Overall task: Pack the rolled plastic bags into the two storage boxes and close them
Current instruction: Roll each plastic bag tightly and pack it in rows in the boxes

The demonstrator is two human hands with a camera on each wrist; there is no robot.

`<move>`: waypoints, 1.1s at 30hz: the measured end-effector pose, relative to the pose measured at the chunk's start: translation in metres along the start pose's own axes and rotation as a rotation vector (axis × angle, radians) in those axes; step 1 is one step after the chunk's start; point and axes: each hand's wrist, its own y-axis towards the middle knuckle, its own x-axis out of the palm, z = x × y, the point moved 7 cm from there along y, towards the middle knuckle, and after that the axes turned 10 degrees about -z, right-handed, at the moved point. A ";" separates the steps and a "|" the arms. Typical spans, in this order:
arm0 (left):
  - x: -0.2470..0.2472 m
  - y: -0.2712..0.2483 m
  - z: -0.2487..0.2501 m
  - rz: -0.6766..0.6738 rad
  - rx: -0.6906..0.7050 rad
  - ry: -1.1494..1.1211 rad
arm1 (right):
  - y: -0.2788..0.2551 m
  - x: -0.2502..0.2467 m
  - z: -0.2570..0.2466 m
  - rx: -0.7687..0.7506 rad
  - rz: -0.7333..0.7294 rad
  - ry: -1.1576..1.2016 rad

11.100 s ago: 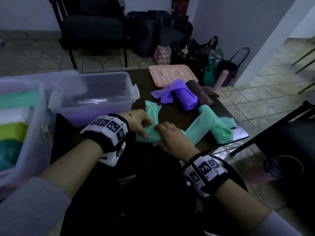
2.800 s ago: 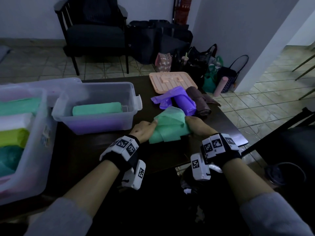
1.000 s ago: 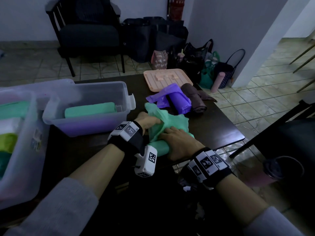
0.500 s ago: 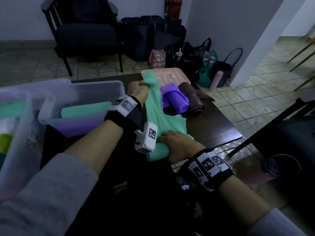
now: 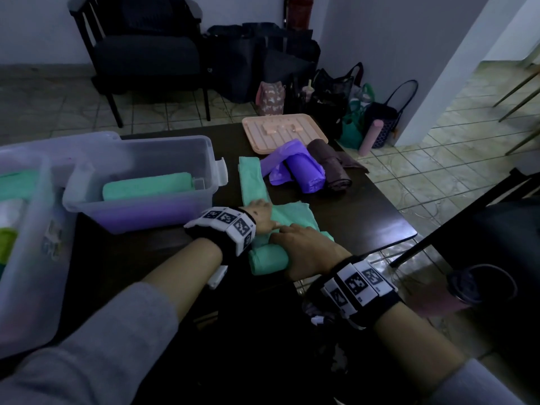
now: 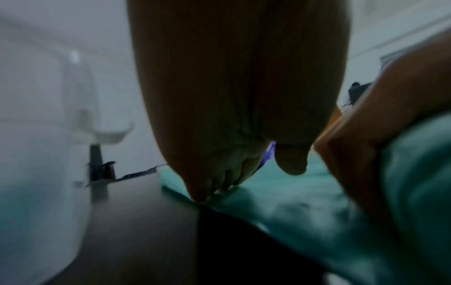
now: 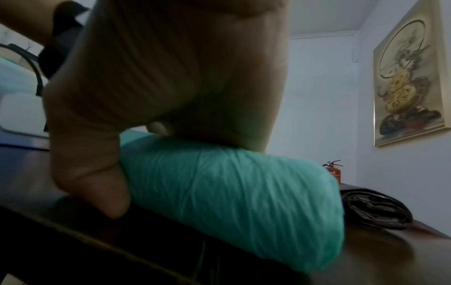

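Observation:
A green plastic bag (image 5: pixel 252 182) lies as a flat strip on the dark table (image 5: pixel 365 217), its near end wound into a roll (image 5: pixel 267 258). My left hand (image 5: pixel 260 214) presses straight fingers (image 6: pixel 207 192) onto the flat strip just beyond the roll. My right hand (image 5: pixel 301 247) lies over the roll (image 7: pixel 231 192), with the thumb (image 7: pixel 97 183) curled down its near side. The small clear box (image 5: pixel 213 159) holds one green roll (image 5: pixel 146 185). A larger clear box (image 5: pixel 38 258) at the left holds several rolls. A purple bag (image 5: pixel 304 173) and a brown bag (image 5: pixel 330 168) lie loosely rolled further back.
A peach lid (image 5: pixel 283 133) rests at the table's far edge. The table's right edge runs close to the bags. A dark chair (image 5: pixel 482 229) and a pink cup (image 5: pixel 467 290) are at the right. An armchair and several bags stand on the floor behind.
Half a second ago my left hand held the green bag's loose end up in the air. The strip now lies flat on the table with that hand pressing it. My right hand stayed on the roll.

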 end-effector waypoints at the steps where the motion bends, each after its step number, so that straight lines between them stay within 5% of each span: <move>1: 0.007 0.002 -0.006 -0.022 -0.010 -0.005 | 0.000 0.000 -0.001 0.003 -0.004 -0.008; 19: 0.012 -0.003 -0.016 0.018 -0.030 0.090 | 0.003 -0.008 -0.018 -0.053 0.016 0.093; 30: 0.014 -0.003 -0.018 0.017 -0.008 0.072 | -0.001 -0.005 -0.008 -0.056 0.147 0.059; 33: 0.013 -0.003 -0.018 0.018 0.008 0.043 | -0.005 -0.006 -0.002 -0.081 0.166 0.281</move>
